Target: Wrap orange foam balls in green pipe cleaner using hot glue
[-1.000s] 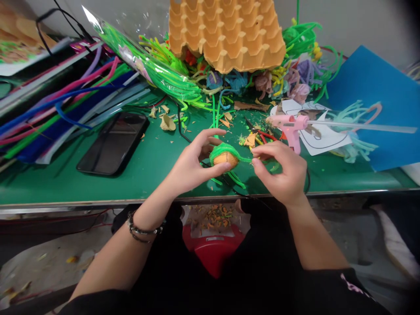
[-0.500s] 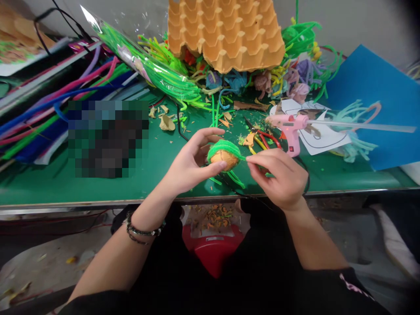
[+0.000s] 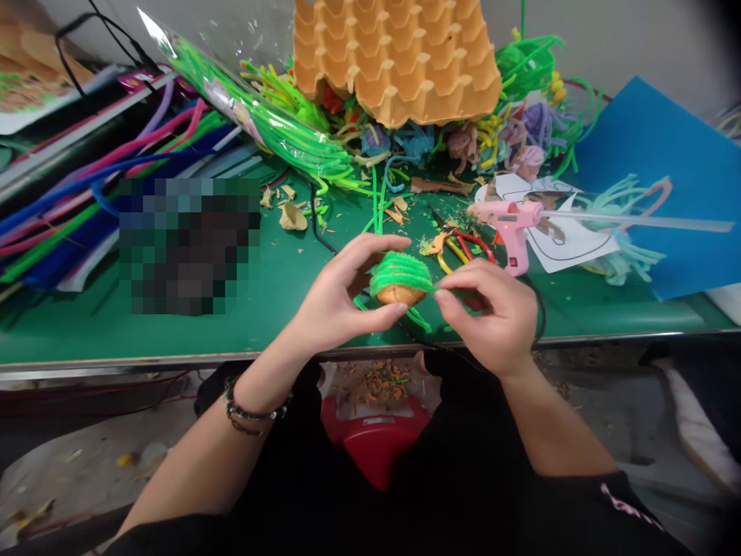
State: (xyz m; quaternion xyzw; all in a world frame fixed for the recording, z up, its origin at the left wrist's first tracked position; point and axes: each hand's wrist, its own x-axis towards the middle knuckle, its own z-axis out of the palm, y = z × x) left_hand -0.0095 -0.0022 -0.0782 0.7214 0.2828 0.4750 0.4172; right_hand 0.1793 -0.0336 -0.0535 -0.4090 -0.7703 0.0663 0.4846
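Observation:
In the head view a small rounded tan piece [image 3: 400, 294], which looks like an egg-carton cup, is covered over its upper side by rows of green pipe cleaner [image 3: 399, 268]. My left hand [image 3: 347, 289] grips it between the thumb in front and the fingers behind. My right hand [image 3: 492, 309] pinches the green strand's end at the piece's right side. Under the hands, more green pipe cleaners [image 3: 417, 318] lie on the green table [image 3: 289, 309]. Pliers with red and yellow handles [image 3: 463, 245] rest just beyond my right hand.
A pink glue gun [image 3: 512, 224] with a long clear stick lies at right on white paper, beside a blue sheet [image 3: 665, 193]. An egg tray [image 3: 399, 62] leans over coloured pipe cleaners at the back. Bagged green pipe cleaners [image 3: 278, 131] and tan scraps [image 3: 293, 217] lie left of centre.
The wrapped piece has turned in my left hand, so more green rows face me and less tan shows. My right hand has shifted slightly, still pinching the strand.

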